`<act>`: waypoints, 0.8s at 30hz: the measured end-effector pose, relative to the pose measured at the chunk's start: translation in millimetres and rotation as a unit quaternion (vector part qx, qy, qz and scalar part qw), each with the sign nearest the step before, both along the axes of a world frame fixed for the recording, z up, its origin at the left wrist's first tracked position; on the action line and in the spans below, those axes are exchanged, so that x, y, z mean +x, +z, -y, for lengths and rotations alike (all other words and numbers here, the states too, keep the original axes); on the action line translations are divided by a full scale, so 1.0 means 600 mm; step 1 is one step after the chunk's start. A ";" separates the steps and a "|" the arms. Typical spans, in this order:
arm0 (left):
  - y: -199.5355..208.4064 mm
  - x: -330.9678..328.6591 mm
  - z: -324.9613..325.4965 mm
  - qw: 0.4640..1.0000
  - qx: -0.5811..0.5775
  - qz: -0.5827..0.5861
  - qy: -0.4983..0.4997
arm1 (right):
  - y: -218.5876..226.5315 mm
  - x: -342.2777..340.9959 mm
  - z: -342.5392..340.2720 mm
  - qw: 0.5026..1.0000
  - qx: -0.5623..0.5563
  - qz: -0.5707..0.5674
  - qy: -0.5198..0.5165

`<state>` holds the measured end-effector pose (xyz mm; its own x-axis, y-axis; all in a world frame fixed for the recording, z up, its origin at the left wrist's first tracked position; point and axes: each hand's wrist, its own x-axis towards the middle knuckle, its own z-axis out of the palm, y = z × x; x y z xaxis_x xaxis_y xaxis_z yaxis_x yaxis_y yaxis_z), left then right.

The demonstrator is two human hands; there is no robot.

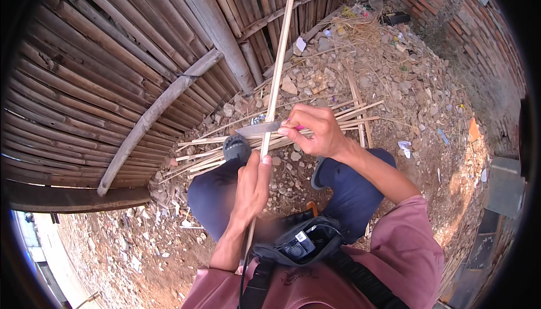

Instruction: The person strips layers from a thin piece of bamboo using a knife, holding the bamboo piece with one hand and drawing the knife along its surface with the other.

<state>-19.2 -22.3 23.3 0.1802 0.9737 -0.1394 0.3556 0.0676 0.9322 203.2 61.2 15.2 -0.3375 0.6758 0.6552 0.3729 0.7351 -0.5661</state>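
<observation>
A long, pale bamboo strip (277, 72) rises from my lap, tilted slightly to the right at its far end. My left hand (253, 184) is closed round its lower part, thumb lying along the strip. In my right hand (315, 131) is a knife (258, 129) with a pink handle, mostly hidden by the fingers. Its blade points left and lies across the strip, just above my left hand. Beyond my feet, a loose pile of cut bamboo strips (353, 118) lies crosswise on the ground.
A wall of bamboo poles (107, 78) stands at the left, braced by a curved pole (152, 117). Rubble-strewn ground (406, 100) with scraps of litter spreads ahead. A brick wall (479, 44) runs along the right. An open black pouch (301, 244) sits at my waist.
</observation>
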 end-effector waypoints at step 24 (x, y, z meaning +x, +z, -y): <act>-0.010 -0.003 0.005 0.999 -0.011 0.031 -0.023 | 0.002 0.019 -0.005 1.000 -0.017 -0.017 0.001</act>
